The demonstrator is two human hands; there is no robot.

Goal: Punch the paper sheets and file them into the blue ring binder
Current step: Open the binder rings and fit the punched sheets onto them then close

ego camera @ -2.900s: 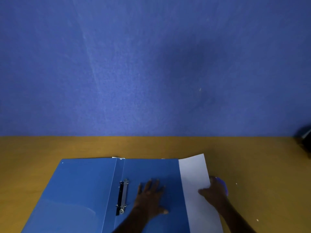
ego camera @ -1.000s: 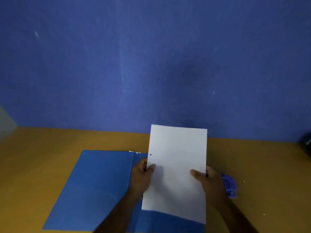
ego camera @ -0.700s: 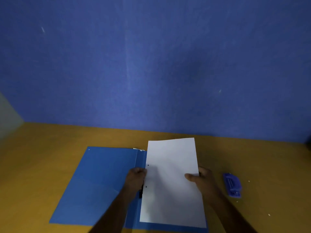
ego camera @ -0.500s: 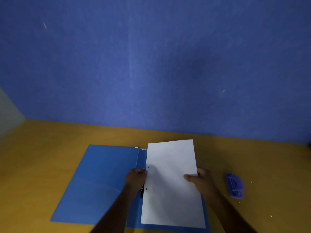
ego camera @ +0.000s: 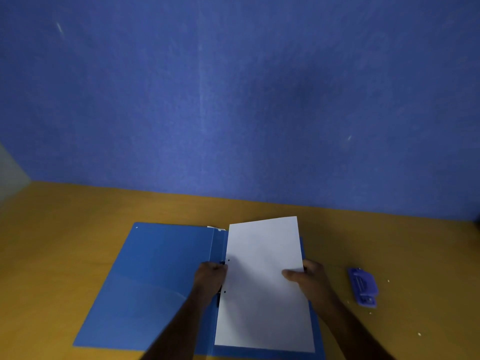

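Observation:
The blue ring binder (ego camera: 158,279) lies open on the wooden table. A white paper sheet (ego camera: 262,294) with two punched holes on its left edge rests over the binder's right half. My left hand (ego camera: 211,278) pinches the sheet's left edge at the ring mechanism, which is mostly hidden under the hand. My right hand (ego camera: 309,280) grips the sheet's right edge, thumb on top. The sheet's far end tilts slightly up.
A small blue hole punch (ego camera: 363,287) sits on the table (ego camera: 65,242) to the right of the binder, with several white paper specks around it. A blue wall rises behind the table.
The sheet came from the table's right side, was held upright over the binder, and has been lowered onto the right half with its holes by the rings.

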